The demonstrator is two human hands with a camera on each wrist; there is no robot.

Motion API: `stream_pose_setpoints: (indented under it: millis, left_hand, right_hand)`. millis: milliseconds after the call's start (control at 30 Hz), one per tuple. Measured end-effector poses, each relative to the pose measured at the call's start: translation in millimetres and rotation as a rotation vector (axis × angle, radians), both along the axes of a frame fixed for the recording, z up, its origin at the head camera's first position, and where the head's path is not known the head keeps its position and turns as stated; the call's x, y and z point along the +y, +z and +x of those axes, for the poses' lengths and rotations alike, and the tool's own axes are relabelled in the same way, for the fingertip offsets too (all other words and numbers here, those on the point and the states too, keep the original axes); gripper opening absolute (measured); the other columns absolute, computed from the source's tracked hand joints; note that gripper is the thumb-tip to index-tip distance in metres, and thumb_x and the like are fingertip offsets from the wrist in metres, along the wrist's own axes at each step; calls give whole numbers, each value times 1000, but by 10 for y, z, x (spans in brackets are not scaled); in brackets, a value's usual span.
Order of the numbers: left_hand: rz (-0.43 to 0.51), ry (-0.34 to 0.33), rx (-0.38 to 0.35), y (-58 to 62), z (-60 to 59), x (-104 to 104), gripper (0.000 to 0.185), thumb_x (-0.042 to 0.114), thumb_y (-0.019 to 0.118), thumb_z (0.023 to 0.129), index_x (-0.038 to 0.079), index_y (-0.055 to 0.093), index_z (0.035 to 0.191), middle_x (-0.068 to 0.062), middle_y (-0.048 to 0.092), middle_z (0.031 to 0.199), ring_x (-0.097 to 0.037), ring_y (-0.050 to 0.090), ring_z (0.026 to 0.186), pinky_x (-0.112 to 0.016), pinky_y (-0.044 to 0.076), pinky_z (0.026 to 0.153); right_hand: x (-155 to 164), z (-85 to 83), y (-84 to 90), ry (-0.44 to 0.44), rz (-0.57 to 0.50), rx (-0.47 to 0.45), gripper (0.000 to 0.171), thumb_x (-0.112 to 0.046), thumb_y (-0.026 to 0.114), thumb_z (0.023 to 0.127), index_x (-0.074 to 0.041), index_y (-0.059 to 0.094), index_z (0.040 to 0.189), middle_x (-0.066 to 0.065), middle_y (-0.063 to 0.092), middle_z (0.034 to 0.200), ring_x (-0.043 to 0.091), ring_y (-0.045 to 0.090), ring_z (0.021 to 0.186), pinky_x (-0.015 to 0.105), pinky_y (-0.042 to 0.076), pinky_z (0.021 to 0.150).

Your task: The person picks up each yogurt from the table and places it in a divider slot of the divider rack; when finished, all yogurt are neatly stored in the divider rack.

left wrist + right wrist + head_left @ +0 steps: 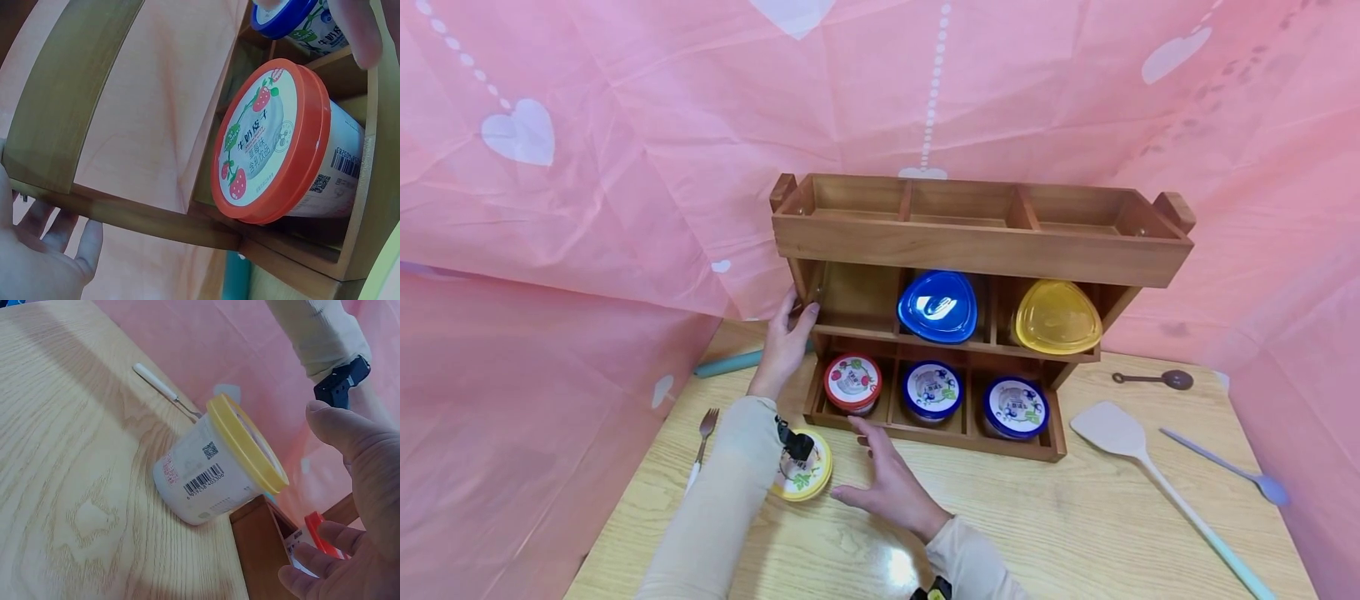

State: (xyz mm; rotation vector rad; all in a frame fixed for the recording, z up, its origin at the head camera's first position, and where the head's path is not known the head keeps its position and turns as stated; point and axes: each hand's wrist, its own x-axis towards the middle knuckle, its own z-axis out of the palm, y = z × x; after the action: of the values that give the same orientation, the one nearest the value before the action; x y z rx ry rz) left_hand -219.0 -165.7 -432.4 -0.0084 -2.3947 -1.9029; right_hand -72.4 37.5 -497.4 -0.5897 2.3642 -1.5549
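A wooden shelf rack [981,250] stands against the pink cloth. My left hand [784,346] holds its left side board, which runs between the thumb and fingers in the left wrist view. Spread and holding nothing, my right hand [891,487] hovers over the table beside a yellow-lidded tub [206,462]. In the head view my left forearm partly covers that tub. A red-lidded strawberry tub [275,147] sits in the rack's lower left compartment. Two blue-lidded tubs [932,390] fill the other lower compartments.
On the middle shelf stand a blue-lidded container [937,308] and a yellow-lidded container [1058,318]. A fork [703,437] lies at left, near a teal handle [730,363]. At right lie a spatula [1112,429], a blue-grey spoon [1225,465] and a brown measuring spoon [1172,380].
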Motion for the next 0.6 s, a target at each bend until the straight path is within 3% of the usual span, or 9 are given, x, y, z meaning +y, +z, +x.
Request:
stream_pose_setpoints:
  millis: [300,600]
  left_hand:
    - [10,-10,31,-8,-8,-12,58,39,51,102,29,30,155,-13,42,150,-31,47,134,-47,38,113]
    - [6,-7,54,-21,-20,-16,57,35,52,102,27,31,155,-14,45,147,-31,49,131,-47,40,112]
  right_hand:
    - [-112,-22,-84,25,-30,14,97,-26,85,77,-12,27,153,9,35,154,35,42,135,53,38,111]
    - [-199,-4,-151,40,35,9,101,-31,85,76,-12,25,154,11,37,152,30,41,137,48,39,111]
